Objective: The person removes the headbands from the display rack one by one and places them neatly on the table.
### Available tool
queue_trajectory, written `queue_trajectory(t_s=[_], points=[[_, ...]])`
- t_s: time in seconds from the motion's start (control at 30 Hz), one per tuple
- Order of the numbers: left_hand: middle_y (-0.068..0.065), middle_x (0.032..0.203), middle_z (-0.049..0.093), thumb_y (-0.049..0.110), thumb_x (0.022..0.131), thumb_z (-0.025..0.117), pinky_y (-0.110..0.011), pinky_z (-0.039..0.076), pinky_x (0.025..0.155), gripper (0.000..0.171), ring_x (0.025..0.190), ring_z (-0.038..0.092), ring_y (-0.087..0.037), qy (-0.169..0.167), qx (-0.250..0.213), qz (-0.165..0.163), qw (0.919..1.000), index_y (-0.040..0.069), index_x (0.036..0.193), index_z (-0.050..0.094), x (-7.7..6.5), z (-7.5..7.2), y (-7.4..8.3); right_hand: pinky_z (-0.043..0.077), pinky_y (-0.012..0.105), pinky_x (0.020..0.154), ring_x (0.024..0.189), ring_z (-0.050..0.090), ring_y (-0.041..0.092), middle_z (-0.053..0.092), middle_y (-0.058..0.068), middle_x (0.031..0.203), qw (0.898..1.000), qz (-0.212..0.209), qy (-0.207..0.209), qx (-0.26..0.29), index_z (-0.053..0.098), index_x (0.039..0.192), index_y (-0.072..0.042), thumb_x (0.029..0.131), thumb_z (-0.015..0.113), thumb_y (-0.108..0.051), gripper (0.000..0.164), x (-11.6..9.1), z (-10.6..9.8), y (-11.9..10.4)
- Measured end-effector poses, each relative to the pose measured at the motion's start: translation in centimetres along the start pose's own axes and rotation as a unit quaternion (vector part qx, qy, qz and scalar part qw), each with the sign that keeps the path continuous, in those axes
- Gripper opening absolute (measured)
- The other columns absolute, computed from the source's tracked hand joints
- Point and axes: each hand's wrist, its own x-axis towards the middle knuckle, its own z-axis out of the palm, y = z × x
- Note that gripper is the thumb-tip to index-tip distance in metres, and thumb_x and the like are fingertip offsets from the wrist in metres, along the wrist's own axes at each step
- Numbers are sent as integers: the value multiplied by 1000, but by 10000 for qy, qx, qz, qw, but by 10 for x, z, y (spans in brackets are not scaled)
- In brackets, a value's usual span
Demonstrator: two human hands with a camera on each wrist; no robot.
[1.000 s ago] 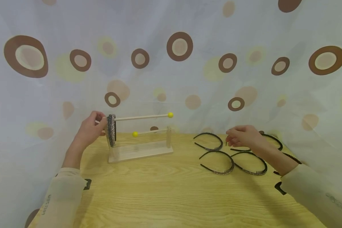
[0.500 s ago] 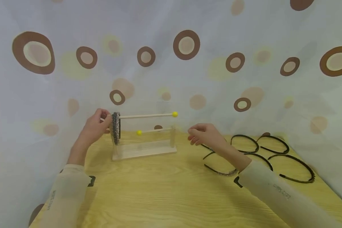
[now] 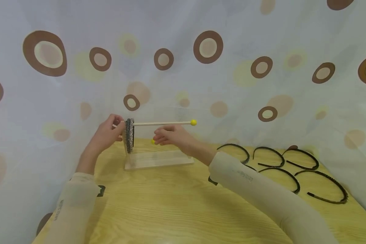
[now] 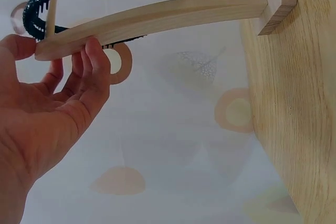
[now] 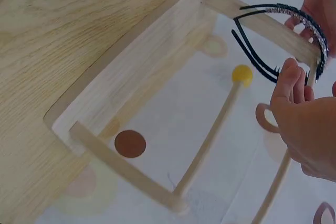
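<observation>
A wooden stand [image 3: 158, 160] has an upper rod [image 3: 161, 123] and a lower rod [image 5: 210, 135], each ending in a yellow ball. Dark headbands [image 3: 129, 135], toothed inside and glittery outside, hang on the upper rod against the left upright [image 4: 157, 18]. My left hand [image 3: 106, 136] grips the top of that upright between thumb and fingers. Under the upper rod, to the right of the hung headbands, is my right hand [image 3: 178, 139], its fingers loosely bent with nothing seen in them. In the head view it covers most of the lower rod and the right upright.
Several black headbands [image 3: 345, 195] lie spread on the right of the wood-grain table [image 3: 170, 206]. Behind the table hangs a pale curtain [image 3: 177, 84] with brown and beige circles.
My right hand has moved left from above the loose headbands to the stand. My left hand keeps its grip on the upright. The head view has shifted slightly to the left.
</observation>
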Motion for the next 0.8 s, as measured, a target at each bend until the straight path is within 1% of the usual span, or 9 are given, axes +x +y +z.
queue_trajectory(t_s=[0.13, 0.2, 0.3, 0.43, 0.47, 0.63, 0.7, 0.8], points=[[-21, 122, 49, 40, 107, 45, -47, 61, 83, 46, 101, 60, -34, -70, -36, 39, 10000, 1, 131, 42, -2, -4, -4, 54, 39, 99, 109, 67, 31, 64, 27, 124, 9993, 132, -305, 162, 62, 129, 5, 105, 58, -16, 32, 25, 28, 0], [-20, 124, 49, 45, 107, 47, -47, 60, 84, 51, 102, 60, -35, -110, -63, 65, 9999, 1, 132, 43, -2, -5, -5, 55, 36, 97, 110, 67, 32, 65, 27, 124, 9989, 166, -315, 308, 63, 128, 5, 103, 61, -15, 32, 34, 39, 0], [-19, 125, 49, 51, 105, 50, -50, 59, 85, 57, 105, 60, -35, -174, -112, 51, 9998, 2, 134, 42, -1, -6, -6, 55, 37, 97, 110, 67, 33, 69, 22, 116, 9979, 212, -324, 523, 67, 124, 3, 100, 65, -15, 30, 45, 50, 0], [-18, 125, 50, 53, 103, 52, -50, 59, 85, 60, 107, 59, -35, -234, -122, 40, 9996, 3, 135, 42, -1, -5, -5, 54, 41, 99, 104, 68, 28, 72, 14, 108, 9970, 293, -343, 625, 70, 120, 0, 99, 69, -17, 27, 51, 58, -1], [-18, 125, 50, 52, 103, 52, -50, 60, 85, 60, 107, 59, -35, -250, -131, 32, 9996, 2, 135, 42, -1, -4, -5, 53, 41, 99, 102, 69, 27, 72, 13, 107, 9970, 297, -344, 624, 70, 119, 0, 99, 69, -17, 26, 51, 59, -1], [-16, 126, 49, 53, 103, 52, -48, 60, 86, 59, 108, 59, -34, -276, -139, -23, 9995, 4, 136, 42, -2, -3, -3, 57, 34, 91, 92, 69, 23, 72, 13, 101, 9980, 178, -202, 567, 71, 116, 1, 99, 70, -14, 23, 52, 61, -1], [-16, 126, 50, 53, 104, 52, -48, 60, 86, 59, 108, 59, -34, -259, -104, -19, 9996, 4, 137, 42, -2, -4, -3, 58, 35, 91, 88, 69, 23, 73, 13, 99, 9981, 87, -155, 582, 71, 116, 2, 99, 70, -12, 22, 53, 61, -1], [-16, 126, 50, 53, 104, 51, -46, 60, 85, 60, 107, 60, -34, -214, -16, -16, 9998, 4, 137, 42, -3, -6, -4, 56, 41, 94, 86, 68, 22, 73, 12, 97, 9985, -6, -123, 529, 72, 114, 3, 99, 69, -10, 21, 54, 61, -4]])
